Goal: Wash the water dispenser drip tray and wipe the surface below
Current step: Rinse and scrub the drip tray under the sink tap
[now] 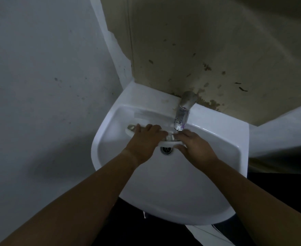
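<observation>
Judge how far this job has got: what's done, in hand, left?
Done: the drip tray is off the dispenser and over the sink. In hand: the left hand and right hand hold it under the tap; running water is unclear. Left: finishing the wash, then wiping the surface below the dispenser, not in view.

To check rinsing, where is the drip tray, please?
Head view: the white plastic drip tray is in the white ceramic sink under the metal tap, held by the left hand and right hand.
</observation>
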`<state>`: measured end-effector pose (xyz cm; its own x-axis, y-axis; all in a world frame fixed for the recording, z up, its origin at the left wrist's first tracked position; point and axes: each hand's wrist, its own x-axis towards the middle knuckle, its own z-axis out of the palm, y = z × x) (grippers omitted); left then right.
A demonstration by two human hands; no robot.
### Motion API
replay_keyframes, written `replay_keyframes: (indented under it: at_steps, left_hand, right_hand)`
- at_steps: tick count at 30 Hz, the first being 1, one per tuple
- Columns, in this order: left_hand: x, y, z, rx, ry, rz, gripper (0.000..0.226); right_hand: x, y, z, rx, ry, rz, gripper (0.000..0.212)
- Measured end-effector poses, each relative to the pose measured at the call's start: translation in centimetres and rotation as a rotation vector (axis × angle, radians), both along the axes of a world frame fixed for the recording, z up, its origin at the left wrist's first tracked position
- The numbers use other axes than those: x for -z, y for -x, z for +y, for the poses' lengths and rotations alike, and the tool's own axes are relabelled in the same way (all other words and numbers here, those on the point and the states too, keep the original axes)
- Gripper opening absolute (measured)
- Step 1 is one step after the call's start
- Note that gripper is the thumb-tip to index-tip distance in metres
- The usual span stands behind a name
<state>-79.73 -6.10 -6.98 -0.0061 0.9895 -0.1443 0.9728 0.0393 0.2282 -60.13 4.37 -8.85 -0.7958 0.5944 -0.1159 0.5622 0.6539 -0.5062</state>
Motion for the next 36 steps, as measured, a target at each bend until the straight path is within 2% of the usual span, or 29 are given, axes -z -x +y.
replay_keyframes:
  at_steps: [5,9,13,17,20,25,26,30,33,36]
  left_hand:
    - [0.3,0.6,-0.4,0.061,-0.042,0.043,0.043]
    - [0.3,0.9,-0.4,0.075,-0.084,0.113,0.045]
    - [0.1,0.7,-0.1,0.063,-0.054,0.143,0.048]
    - [0.3,0.0,0.4,0.034,-0.018,0.091,0.050]
    - [0.1,-1.0,0.9,0.026,0.033,0.042,0.052]
    - [-0.5,-2.1,1.9,0.026,0.035,0.053,0.047]
    - [-0.6,-2.3,2.1,0.040,0.035,0.070,0.046]
    - [-0.8,-3.1,2.1,0.073,0.029,0.017,0.039]
    - [-0.3,-2.9,2.0,0.044,0.050,-0.028,0.039]
    - [0.0,-2.8,2.0,0.076,0.021,-0.066,0.027]
  right_hand:
    - [-0.4,0.1,0.5,-0.088,-0.032,-0.007,0.028]
    - [-0.5,0.0,0.0,0.142,0.127,0.083,0.030]
    - [0.1,-0.1,-0.3,0.165,0.110,0.104,0.026]
    - [-0.1,-0.4,-0.5,0.193,0.084,0.084,0.037]
    - [-0.2,-1.0,-0.9,0.214,0.093,0.074,0.055]
    - [0.5,-2.2,-1.5,0.200,-0.042,0.117,0.073]
    - [0.7,-2.4,-1.5,0.178,-0.069,0.114,0.072]
    - [0.7,-2.7,-1.1,0.091,-0.135,0.060,0.049]
    - [0.8,-2.7,-1.0,0.027,-0.124,-0.004,0.055]
    - [0.8,-2.7,-0.6,0.023,-0.092,0.010,0.058]
